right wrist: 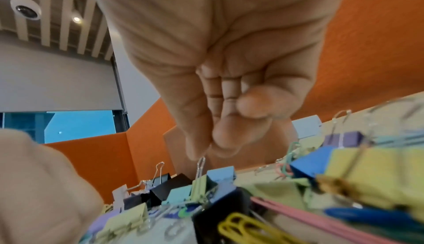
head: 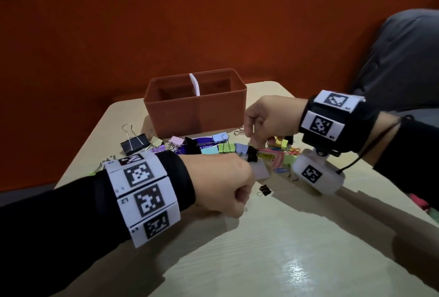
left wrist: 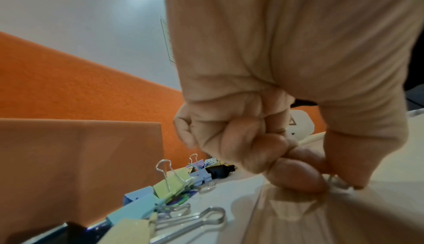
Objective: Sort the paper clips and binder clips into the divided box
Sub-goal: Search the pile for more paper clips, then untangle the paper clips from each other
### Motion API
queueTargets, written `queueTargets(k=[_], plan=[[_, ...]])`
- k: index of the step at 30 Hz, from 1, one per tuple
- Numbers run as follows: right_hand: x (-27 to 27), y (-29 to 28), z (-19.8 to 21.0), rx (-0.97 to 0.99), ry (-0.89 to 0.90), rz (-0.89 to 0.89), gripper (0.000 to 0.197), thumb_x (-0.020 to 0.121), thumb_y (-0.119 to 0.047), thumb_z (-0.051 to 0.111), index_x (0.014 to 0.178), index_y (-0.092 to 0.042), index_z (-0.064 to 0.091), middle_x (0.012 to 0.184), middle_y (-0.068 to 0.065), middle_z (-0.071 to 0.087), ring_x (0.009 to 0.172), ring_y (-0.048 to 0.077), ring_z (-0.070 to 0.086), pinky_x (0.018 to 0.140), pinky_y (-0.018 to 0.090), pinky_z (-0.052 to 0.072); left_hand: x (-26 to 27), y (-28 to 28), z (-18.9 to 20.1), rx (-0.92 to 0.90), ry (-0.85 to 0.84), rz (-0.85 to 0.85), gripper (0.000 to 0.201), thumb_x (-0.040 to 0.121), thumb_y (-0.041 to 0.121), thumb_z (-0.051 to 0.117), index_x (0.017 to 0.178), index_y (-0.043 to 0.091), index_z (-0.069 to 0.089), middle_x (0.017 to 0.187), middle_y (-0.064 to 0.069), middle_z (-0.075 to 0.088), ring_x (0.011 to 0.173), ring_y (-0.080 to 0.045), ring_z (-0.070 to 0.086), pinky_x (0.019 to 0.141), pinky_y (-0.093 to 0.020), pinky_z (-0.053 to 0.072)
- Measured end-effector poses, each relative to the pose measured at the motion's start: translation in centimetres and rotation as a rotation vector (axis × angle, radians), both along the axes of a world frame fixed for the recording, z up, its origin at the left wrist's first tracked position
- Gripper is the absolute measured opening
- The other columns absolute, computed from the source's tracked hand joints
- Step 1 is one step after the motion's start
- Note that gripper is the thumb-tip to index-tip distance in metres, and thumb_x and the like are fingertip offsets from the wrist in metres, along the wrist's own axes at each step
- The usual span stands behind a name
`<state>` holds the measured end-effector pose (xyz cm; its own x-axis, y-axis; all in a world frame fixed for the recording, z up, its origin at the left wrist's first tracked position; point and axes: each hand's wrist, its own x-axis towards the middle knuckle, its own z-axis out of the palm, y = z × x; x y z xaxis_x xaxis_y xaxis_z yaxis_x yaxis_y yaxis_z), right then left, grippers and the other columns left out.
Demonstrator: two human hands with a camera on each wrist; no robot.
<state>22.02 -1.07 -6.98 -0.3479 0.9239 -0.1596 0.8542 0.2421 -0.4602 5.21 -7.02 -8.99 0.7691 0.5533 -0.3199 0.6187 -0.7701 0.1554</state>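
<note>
The brown divided box [head: 194, 111] stands at the back of the table, a white divider [head: 196, 84] across its middle. Mixed binder clips and coloured paper clips [head: 278, 154] lie in a heap in front of it. My left hand [head: 240, 201] is curled low on the table, and its thumb and forefinger pinch a small silver clip [left wrist: 337, 182]. My right hand [head: 249, 134] hangs over the heap. Its fingertips [right wrist: 197, 152] pinch together at the top of the upright wire handle of a green binder clip [right wrist: 199, 184].
A large black binder clip [head: 135, 144] lies left of the heap, and a small black one [head: 265, 189] sits alone near my left hand. A pale card [head: 261, 170] lies by it. A grey cushion [head: 403, 59] is at the right, beyond the table edge.
</note>
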Motion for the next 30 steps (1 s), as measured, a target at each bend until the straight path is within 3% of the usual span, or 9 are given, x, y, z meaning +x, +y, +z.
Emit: queueTargets(k=[4,11,15,17,19,21,23,26,30], plan=[[0.7,-1.9,-0.4,0.036,-0.150,0.103,0.012,0.072,-0.004,0.072,0.079,-0.013,0.069,0.056,-0.008,0.066,0.046,0.003,0.056,0.056,0.024,0.050,0.1,0.1,0.1,-0.015,-0.002,-0.003,0.009,0.080,0.017,0.063,0.077,0.022,0.057,0.069,0.010,0.057,0.061,-0.003,0.048,0.065,-0.026,0.048],[-0.2,-4.7,-1.4,-0.096,-0.240,0.241,0.029,0.064,-0.034,0.083,0.087,-0.024,0.068,0.079,-0.003,0.072,0.071,0.018,0.067,0.065,0.030,0.052,-1.2,1.9,2.5,0.032,-0.054,0.149,0.019,0.085,0.020,0.052,0.096,0.029,0.065,0.065,0.016,0.057,0.061,0.005,0.052,0.054,-0.011,0.037],[-0.9,-5.1,-1.4,-0.061,-0.274,0.301,0.026,0.066,-0.029,0.082,0.087,-0.025,0.068,0.071,-0.009,0.065,0.067,0.010,0.060,0.064,0.026,0.048,-2.4,3.7,4.2,0.079,-0.197,0.247,0.021,0.087,0.017,0.051,0.085,0.028,0.068,0.057,0.027,0.059,0.052,0.005,0.052,0.049,-0.010,0.037],[-1.2,-5.2,-1.5,-0.053,-0.280,0.329,0.019,0.067,-0.022,0.080,0.080,-0.026,0.066,0.062,-0.012,0.059,0.058,0.004,0.055,0.060,0.022,0.045,-2.7,4.5,4.4,0.053,-0.285,0.314,0.023,0.091,0.015,0.051,0.084,0.029,0.069,0.060,0.019,0.063,0.051,-0.005,0.056,0.052,-0.023,0.047],[-1.3,-5.2,-1.7,-0.054,-0.280,0.341,0.020,0.068,-0.018,0.079,0.075,-0.028,0.062,0.055,-0.015,0.056,0.052,0.000,0.051,0.054,0.016,0.042,-3.0,4.9,4.4,0.043,-0.309,0.345,0.023,0.093,0.017,0.053,0.084,0.030,0.069,0.066,0.009,0.067,0.063,-0.020,0.063,0.059,-0.034,0.052],[-1.4,-5.0,-1.7,-0.049,-0.281,0.335,0.021,0.069,-0.017,0.078,0.075,-0.029,0.062,0.055,-0.015,0.055,0.052,-0.001,0.051,0.055,0.017,0.042,-3.3,5.2,3.9,0.030,-0.291,0.342,0.022,0.093,0.018,0.055,0.084,0.031,0.070,0.067,0.009,0.066,0.060,-0.020,0.059,0.057,-0.033,0.049],[-1.9,-4.8,-1.6,-0.012,-0.256,0.319,0.017,0.071,-0.016,0.076,0.078,-0.026,0.064,0.057,-0.014,0.057,0.054,0.001,0.051,0.058,0.020,0.044,-3.3,5.4,3.6,0.025,-0.272,0.334,0.022,0.093,0.018,0.056,0.084,0.031,0.071,0.067,0.010,0.065,0.052,-0.008,0.050,0.052,-0.023,0.043],[-2.5,-3.9,-0.9,0.011,-0.131,0.271,0.020,0.072,-0.015,0.075,0.090,-0.018,0.068,0.068,-0.005,0.070,0.059,0.013,0.063,0.061,0.023,0.050,-3.1,5.5,3.4,0.067,-0.255,0.337,0.021,0.091,0.017,0.056,0.087,0.031,0.071,0.068,0.008,0.066,0.048,-0.002,0.047,0.048,-0.014,0.038],[-1.4,-1.9,0.6,0.131,-0.231,0.187,0.014,0.072,-0.016,0.077,0.083,-0.015,0.068,0.070,-0.006,0.065,0.065,0.015,0.061,0.060,0.020,0.046,-2.5,5.3,3.4,0.050,-0.255,0.360,0.026,0.092,0.014,0.046,0.088,0.027,0.067,0.068,0.005,0.064,0.050,-0.008,0.054,0.047,-0.019,0.042]])
